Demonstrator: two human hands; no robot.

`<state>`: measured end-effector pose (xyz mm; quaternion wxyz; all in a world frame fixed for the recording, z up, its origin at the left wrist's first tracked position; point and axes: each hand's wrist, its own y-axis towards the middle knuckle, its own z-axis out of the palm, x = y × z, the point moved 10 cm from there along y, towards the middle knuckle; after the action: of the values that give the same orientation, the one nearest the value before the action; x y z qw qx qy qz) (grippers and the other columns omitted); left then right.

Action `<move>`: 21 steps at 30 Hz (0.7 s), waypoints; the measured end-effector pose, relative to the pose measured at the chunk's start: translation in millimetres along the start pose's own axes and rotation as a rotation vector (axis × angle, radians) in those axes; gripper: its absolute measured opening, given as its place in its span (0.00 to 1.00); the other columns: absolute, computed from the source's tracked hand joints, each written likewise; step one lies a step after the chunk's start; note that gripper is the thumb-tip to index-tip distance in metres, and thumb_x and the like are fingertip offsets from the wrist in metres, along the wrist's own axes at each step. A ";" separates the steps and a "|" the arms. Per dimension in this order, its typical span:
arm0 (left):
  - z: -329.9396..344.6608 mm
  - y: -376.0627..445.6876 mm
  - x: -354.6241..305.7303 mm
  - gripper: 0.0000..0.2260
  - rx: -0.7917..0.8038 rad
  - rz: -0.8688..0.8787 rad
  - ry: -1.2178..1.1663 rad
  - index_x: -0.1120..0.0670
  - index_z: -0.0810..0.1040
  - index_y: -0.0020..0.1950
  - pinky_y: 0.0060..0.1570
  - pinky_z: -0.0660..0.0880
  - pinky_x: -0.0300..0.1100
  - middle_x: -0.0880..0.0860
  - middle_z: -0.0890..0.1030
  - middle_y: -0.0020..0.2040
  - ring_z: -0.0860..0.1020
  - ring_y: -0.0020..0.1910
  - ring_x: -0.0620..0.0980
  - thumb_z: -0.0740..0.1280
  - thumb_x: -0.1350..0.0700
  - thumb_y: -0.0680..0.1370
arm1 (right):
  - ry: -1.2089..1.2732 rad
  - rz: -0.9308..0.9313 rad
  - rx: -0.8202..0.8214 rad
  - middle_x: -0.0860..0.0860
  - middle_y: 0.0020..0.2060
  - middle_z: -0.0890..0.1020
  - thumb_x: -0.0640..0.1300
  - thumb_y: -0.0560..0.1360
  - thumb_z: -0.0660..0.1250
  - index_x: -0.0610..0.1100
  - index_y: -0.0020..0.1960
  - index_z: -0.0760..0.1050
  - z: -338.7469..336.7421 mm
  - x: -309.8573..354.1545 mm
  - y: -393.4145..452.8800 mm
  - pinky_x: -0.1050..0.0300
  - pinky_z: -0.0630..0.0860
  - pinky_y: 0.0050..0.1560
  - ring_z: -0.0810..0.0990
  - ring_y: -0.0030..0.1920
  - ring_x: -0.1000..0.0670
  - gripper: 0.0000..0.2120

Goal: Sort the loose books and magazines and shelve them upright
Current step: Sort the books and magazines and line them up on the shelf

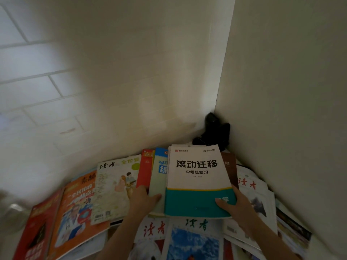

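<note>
**Both hands on the white and teal book**

Far left, at 8 o'clock: a red magazine (37, 233), flat and shiny. Next to it an orange magazine (75, 212), thin and glossy, partly under a pale magazine with a drawing of two people (116, 188).

Then the left hand (144, 199), at 6 o'clock. Fingers lying mostly straight on a pale green book (156, 186), tips at the left edge of the white and teal book (199, 182). Gripping or only pressing? Cannot tell.

In the middle, the white and teal book, on top of a small stack. Smooth soft cover, a long box shape. Long side running from 6 o'clock up to 12 o'clock.

Then the right hand (236, 203), at 5 o'clock. Thumb on the teal corner, fingers curled under the right edge, holding it. Both hands touching the book, one each side, so a lift straight up looks easy.

Far right, at 4 o'clock: more thin white magazines (259, 196), floppy and spread out. A black thing (216, 132) in the corner at 12 o'clock, too dark to name.
</note>
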<state>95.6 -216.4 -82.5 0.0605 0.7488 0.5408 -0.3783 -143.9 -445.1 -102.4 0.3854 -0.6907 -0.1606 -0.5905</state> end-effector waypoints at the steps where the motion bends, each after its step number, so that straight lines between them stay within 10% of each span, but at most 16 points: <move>1: -0.3 -0.3 -1.7 0.19 -0.014 0.009 -0.025 0.59 0.77 0.60 0.46 0.76 0.40 0.55 0.82 0.55 0.80 0.52 0.53 0.74 0.54 0.72 | -0.017 -0.019 -0.008 0.47 0.54 0.82 0.36 0.71 0.73 0.46 0.63 0.73 0.0 3.9 -1.6 0.62 0.81 0.41 0.82 0.52 0.48 0.23; 7: -2.4 -12.7 -14.1 0.18 0.067 0.097 -0.171 0.61 0.65 0.65 0.59 0.75 0.47 0.56 0.74 0.61 0.75 0.61 0.55 0.66 0.60 0.78 | -0.051 -0.098 -0.037 0.48 0.54 0.82 0.35 0.72 0.72 0.47 0.65 0.72 2.4 12.3 -4.8 0.65 0.80 0.40 0.81 0.52 0.49 0.24; 14: -129.8 -39.6 -0.9 0.08 -0.127 0.038 -0.454 0.58 0.69 0.56 0.28 0.79 0.45 0.55 0.80 0.47 0.82 0.37 0.54 0.64 0.62 0.79 | -0.061 -0.069 -0.014 0.50 0.48 0.83 0.36 0.72 0.72 0.46 0.56 0.76 33.7 28.9 14.5 0.62 0.81 0.40 0.83 0.47 0.50 0.15; 21: -201.1 -57.1 -26.7 0.10 -0.252 0.196 -0.298 0.55 0.69 0.58 0.36 0.79 0.49 0.53 0.81 0.48 0.82 0.40 0.55 0.65 0.61 0.79 | -0.269 0.068 0.032 0.50 0.52 0.82 0.45 0.68 0.77 0.47 0.59 0.73 53.7 -0.7 26.7 0.57 0.81 0.47 0.82 0.49 0.50 0.23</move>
<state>144.1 -113.0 94.7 0.2697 0.7199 0.4936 -0.4065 -88.9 -423.5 -112.5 0.3912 -0.7623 -0.1966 -0.4766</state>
